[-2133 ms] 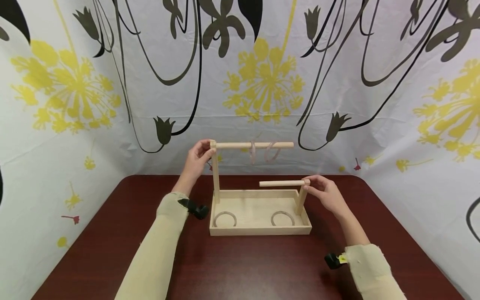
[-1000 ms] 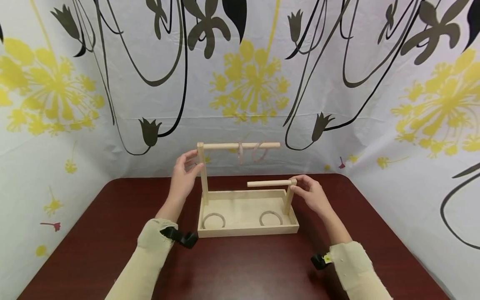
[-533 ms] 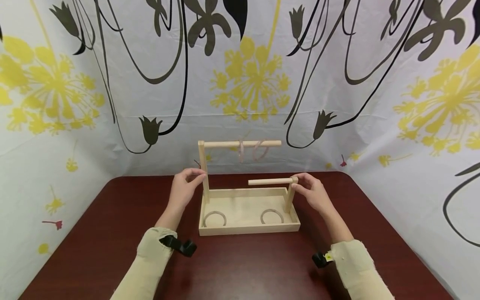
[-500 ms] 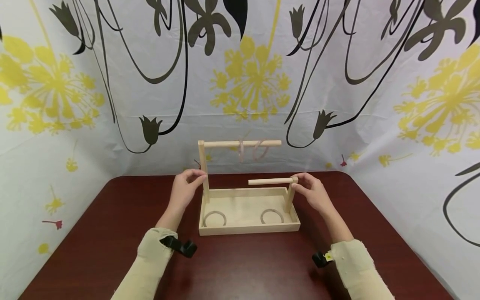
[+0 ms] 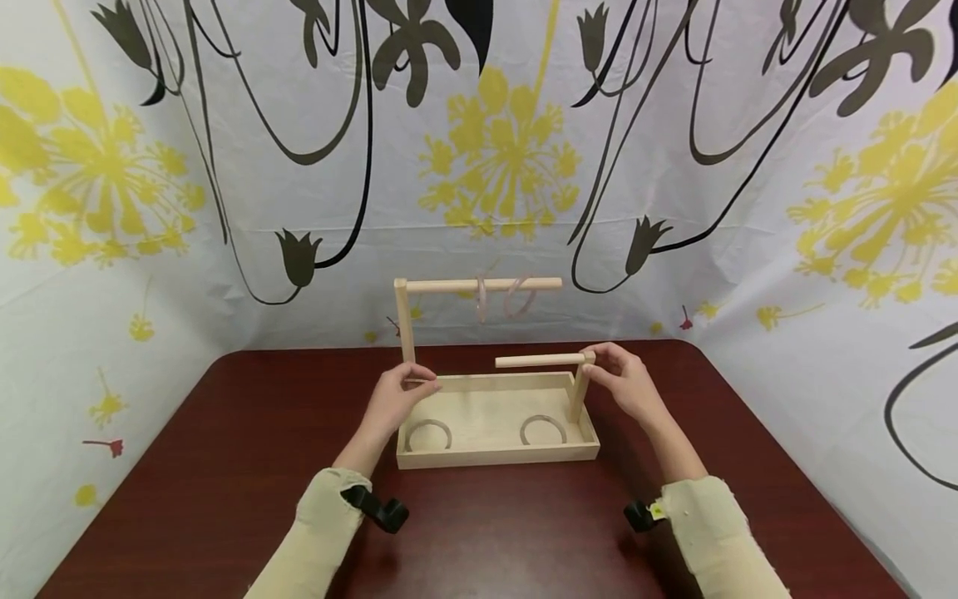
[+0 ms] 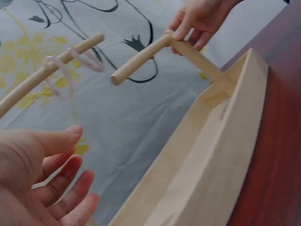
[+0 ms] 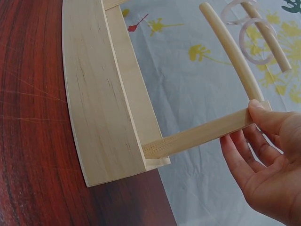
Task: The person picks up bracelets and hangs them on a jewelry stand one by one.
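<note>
My left hand (image 5: 400, 398) rests at the 9 o'clock end of the wooden tray (image 5: 497, 456), fingers relaxed and loosely spread, holding nothing, at the foot of the tall post (image 5: 405, 323). My right hand (image 5: 627, 385) pinches the top of the short post (image 5: 578, 398) at the tray's 3 o'clock end, thumb and fingertips (image 7: 257, 108) on the joint with the short dowel (image 5: 539, 360). Two pale pink rings (image 5: 503, 299) hang from the long dowel (image 5: 482, 284) at 12 o'clock. Two clear rings (image 5: 542, 429) lie flat inside the tray, which stands on the dark red table (image 5: 224, 466).
</note>
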Motion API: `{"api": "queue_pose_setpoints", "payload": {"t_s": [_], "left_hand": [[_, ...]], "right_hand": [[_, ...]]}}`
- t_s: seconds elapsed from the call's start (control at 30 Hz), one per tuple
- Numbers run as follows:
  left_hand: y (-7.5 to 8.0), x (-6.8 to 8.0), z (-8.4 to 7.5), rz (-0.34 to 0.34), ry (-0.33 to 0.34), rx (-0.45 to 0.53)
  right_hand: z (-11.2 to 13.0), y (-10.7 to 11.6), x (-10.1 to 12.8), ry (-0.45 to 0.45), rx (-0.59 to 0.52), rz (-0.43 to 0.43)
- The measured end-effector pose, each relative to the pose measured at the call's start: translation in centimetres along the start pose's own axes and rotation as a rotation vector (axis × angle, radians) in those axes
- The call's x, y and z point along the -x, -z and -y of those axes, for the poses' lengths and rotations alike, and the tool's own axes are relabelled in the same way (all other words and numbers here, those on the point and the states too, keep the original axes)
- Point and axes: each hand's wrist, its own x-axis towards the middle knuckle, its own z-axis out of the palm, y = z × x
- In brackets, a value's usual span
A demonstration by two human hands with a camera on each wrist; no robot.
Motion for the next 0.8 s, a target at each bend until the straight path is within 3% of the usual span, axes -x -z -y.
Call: {"api": "queue_pose_setpoints", "payload": {"t_s": [0.2,0.4,0.63,0.8], "left_hand": [[-2.2,-0.3,0.5,0.169,-0.03,0.055],[-4.2,-0.6,0.6,0.375,-0.081,0.083],[-6.2,-0.9,0.4,0.516,-0.145,0.04],[-7.6,-1.1,0.4,0.572,-0.193,0.001]], "right_hand": [[0.6,0.1,0.2,0.005,-0.01,0.012],[-2.1,0.0,-0.9,-0.002,0.002,0.003],[-3.4,-0.2,-1.3,0.011,-0.023,-0.006],[-3.3,-0.3,-1.1,0.012,-0.033,-0.011]]}}
